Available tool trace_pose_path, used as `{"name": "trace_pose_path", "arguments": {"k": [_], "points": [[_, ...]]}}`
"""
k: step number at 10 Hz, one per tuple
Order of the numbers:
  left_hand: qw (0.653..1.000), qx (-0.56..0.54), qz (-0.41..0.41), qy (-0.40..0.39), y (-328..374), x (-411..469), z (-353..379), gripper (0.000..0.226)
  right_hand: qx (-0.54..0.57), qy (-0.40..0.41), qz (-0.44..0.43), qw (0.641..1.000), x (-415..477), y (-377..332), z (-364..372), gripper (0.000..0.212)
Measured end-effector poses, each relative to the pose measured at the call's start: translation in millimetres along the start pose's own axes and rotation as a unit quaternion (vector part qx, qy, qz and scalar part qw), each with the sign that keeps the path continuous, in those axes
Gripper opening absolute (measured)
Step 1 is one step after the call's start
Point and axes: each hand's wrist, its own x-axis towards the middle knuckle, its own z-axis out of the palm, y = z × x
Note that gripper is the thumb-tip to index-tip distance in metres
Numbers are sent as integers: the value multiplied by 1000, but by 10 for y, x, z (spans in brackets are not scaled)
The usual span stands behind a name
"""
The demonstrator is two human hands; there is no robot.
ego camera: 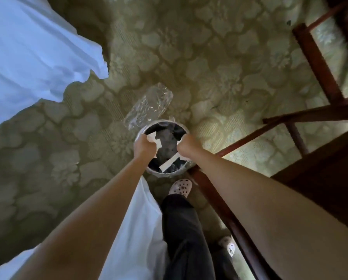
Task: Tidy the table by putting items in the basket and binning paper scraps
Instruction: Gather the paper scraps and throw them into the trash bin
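Down over the bin (165,175), both arms reach out together. The left hand (145,146) is curled tight round a torn paper scrap (153,137), white and ragged, right above the rim on the left. The right hand (186,146) is fisted on the other side, and a second scrap (179,142) just peeps out from its fingers. Below them a long white strip (169,163) lies slantwise against the dark liner inside.

Round about: a clear plastic wrapper (148,106) lies on the carpet (209,57), touching the far rim. White cloth (27,47) hangs in at upper left, and more of it drapes under the left forearm. On the right stands a dark wooden frame (318,63), its low rail close beside the bin and crossing under the right arm. A pale clog (180,187) with holes stands just short of the bin, a dark trouser leg (186,229) above it.
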Motion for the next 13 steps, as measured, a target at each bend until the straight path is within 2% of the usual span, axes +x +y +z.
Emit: {"name": "trace_pose_path", "arguments": {"k": [1, 2, 3, 4, 5, 6, 7, 8, 9, 11, 12, 13], "points": [[999, -1, -27, -17, -197, 453, 200, 24, -10, -18, 11, 1000, 417, -43, 289, 22], [996, -53, -58, -38, -390, 729, 453, 29, 35, -57, 35, 997, 694, 15, 443, 14], [990, -106, -85, -36, -542, 857, 592, 25, 72, -89, 68, 991, 880, 29, 561, 41], [988, -126, -88, -33, -608, 855, 633, 41, 87, -107, 92, 986, 950, 62, 597, 58], [983, -150, -100, -22, -542, 764, 576, 43, 79, -108, 91, 987, 863, 49, 478, 51], [980, -173, -97, -30, -288, 679, 403, 39, 118, -94, 81, 985, 659, -56, 272, 38], [979, -192, -61, -38, 100, 510, 84, 36, 183, -54, 70, 979, 371, -122, -34, 36], [982, -187, 7, -26, 620, 121, -259, 34, 212, 27, 30, 976, -105, -128, -477, 10], [976, -200, 80, -25, 1142, -420, -527, 33, 319, 83, -6, 944, -935, -106, -1072, 22], [947, -226, 217, -75, 1993, -1922, -666, 26, 410, 218, -41, 884, -2291, 435, -1835, 26], [930, -196, 284, -126, 2223, -2789, -532, 23, 476, 287, -33, 831, -2870, 885, -1964, 16], [909, -193, 326, -172, 2263, -3556, -272, 17, 521, 336, -27, 784, -3451, 1382, -1908, 24]]}}
